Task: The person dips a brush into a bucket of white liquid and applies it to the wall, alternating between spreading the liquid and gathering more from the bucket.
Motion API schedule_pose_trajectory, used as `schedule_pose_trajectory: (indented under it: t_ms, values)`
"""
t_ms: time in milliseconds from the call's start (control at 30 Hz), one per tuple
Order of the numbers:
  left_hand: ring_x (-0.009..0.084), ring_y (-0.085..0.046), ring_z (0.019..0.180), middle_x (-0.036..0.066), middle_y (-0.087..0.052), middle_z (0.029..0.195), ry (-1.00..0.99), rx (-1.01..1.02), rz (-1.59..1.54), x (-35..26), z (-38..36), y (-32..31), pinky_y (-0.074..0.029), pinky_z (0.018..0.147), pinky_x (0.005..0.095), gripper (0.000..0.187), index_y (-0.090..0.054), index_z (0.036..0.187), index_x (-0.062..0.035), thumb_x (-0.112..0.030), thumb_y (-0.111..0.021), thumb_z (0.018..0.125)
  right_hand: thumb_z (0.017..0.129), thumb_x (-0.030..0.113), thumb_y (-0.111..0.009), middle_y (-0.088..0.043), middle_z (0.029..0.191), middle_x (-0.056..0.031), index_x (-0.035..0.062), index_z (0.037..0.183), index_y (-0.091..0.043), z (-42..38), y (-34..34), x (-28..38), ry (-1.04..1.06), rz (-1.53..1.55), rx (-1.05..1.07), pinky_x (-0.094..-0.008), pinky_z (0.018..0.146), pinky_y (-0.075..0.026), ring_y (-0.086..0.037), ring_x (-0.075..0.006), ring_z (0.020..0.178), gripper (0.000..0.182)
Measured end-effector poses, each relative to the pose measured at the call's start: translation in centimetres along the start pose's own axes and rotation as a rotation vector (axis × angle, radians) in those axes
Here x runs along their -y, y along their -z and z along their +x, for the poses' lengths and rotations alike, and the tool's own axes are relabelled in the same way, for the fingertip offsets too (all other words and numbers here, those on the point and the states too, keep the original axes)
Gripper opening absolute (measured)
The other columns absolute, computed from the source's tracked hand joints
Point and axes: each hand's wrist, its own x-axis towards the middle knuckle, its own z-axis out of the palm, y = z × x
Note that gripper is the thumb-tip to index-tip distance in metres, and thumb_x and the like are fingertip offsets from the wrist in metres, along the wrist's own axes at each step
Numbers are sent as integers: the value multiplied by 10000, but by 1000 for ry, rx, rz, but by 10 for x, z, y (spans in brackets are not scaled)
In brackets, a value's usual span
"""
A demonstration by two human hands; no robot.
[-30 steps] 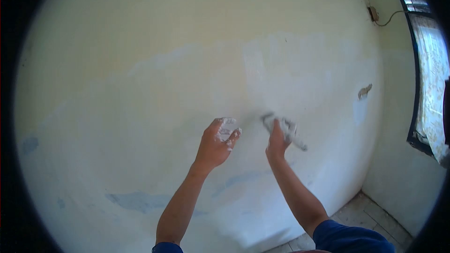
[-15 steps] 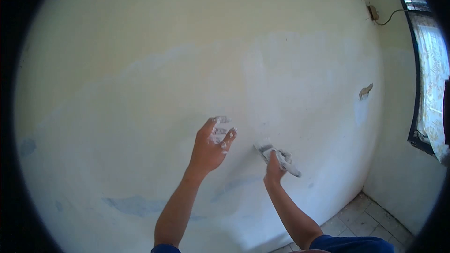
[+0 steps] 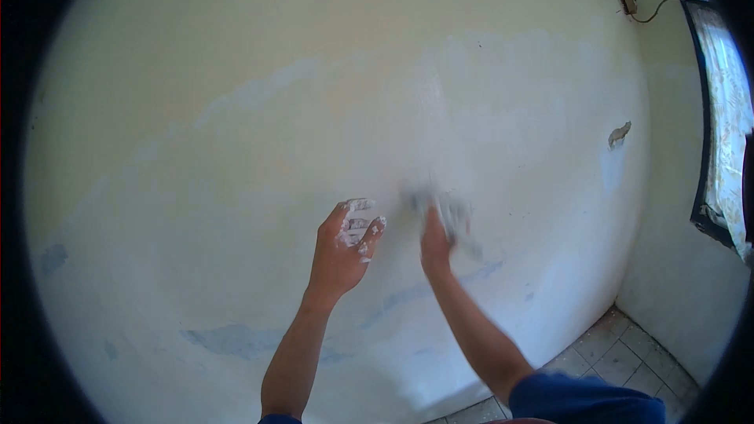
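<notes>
Fingers smeared with white paste, my left hand (image 3: pixel 338 255) hovers before the wall (image 3: pixel 236 188), thumb apart from the loosely curled fingers and nothing held. To its right, my right hand (image 3: pixel 435 242) grips a paste-covered putty knife (image 3: pixel 418 195), blurred by motion. The blade is up at the wall surface, pointing up and left. Pale whitish filler spreads over the wall around and above the knife, against the yellower paint higher up.
Bluish-grey patches (image 3: pixel 232 341) mark the lower wall. A chipped hole (image 3: pixel 619 135) lies near the right corner. Beyond it are a curtained window (image 3: pixel 724 86) and a small box (image 3: pixel 627 1) with a cable. Tiled floor (image 3: pixel 616 361) shows at lower right.
My right hand has swept the putty knife up and left along the wall. My left hand has shifted slightly left. The view has tilted down a little.
</notes>
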Motion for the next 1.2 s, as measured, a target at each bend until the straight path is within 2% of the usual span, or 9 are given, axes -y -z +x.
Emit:
schedule_pose_trajectory:
  t_ms: [167, 267, 333, 433, 533, 667, 1000, 1167, 1200]
  values:
    - [163, -586, 844, 96, -584, 925, -33, 33, 40, -5, 3, 5, -463, 732, 272, 269, -513, 1054, 1, -84, -593, 812, 832, 36, -527, -482, 1094, -100, -24, 1203, -370, -25, 94, 19, -428, 481, -16, -310, 923, -366, -467, -191, 1023, 407]
    - [156, -585, 837, 89, -590, 896, -42, 51, 1, -2, -2, 2, -459, 731, 264, 269, -511, 1056, -2, -81, -592, 811, 862, 132, -533, -502, 959, -21, 12, 1020, -512, 105, 18, 62, -377, 678, -19, -261, 783, -394, -461, -112, 890, 199]
    - [155, -586, 835, 83, -593, 880, -66, 58, -20, -1, 1, 4, -460, 729, 263, 268, -512, 1055, -5, -79, -591, 810, 784, 108, -579, -479, 818, -45, 9, 766, -467, 173, -47, 118, 101, 532, -215, -269, 656, -377, -442, -121, 756, 151]
    - [159, -591, 834, 78, -597, 869, -86, 77, -31, 10, 14, 11, -465, 723, 271, 265, -519, 1051, -8, -82, -592, 807, 766, 101, -591, -500, 878, -87, 7, 858, -494, 196, -94, 132, -34, 662, -77, -330, 738, -403, -483, -195, 850, 163]
    - [171, -599, 832, 83, -598, 874, -54, 98, -28, 7, 14, 13, -470, 718, 282, 263, -526, 1044, -8, -92, -596, 805, 794, 66, -566, -498, 954, -97, 2, 922, -473, 104, -47, -2, 319, -174, -220, -325, 764, -422, -493, -188, 881, 171]
    - [184, -604, 831, 99, -599, 876, -22, 112, 50, -1, 16, 17, -473, 717, 287, 263, -533, 1034, -2, -101, -604, 801, 830, 19, -533, -496, 1056, -111, -4, 1007, -445, -57, 86, -76, -314, 123, -173, -319, 798, -446, -506, -179, 921, 199]
    - [142, -592, 830, 80, -609, 881, -93, 66, 70, 5, 9, 16, -470, 739, 261, 248, -540, 1017, 13, -82, -605, 798, 707, 87, -622, -500, 809, -83, -8, 845, -488, 211, -88, 168, -38, 650, -140, -287, 704, -399, -480, -171, 785, 215]
    - [168, -602, 769, 120, -619, 843, -94, 62, 49, -2, 8, 14, -466, 713, 275, 259, -557, 979, 34, -142, -614, 797, 782, 212, -643, -558, 921, -102, 26, 1006, -559, 148, -61, -26, 646, -509, -394, -413, 891, -346, -500, -263, 919, 303]
    - [161, -601, 767, 112, -619, 836, -93, 59, 36, 1, 9, 12, -464, 718, 270, 251, -555, 982, 35, -127, -611, 798, 794, 191, -627, -564, 945, -99, 68, 1080, -569, 100, -17, -57, 349, -534, -173, -435, 927, -323, -507, -261, 933, 316]
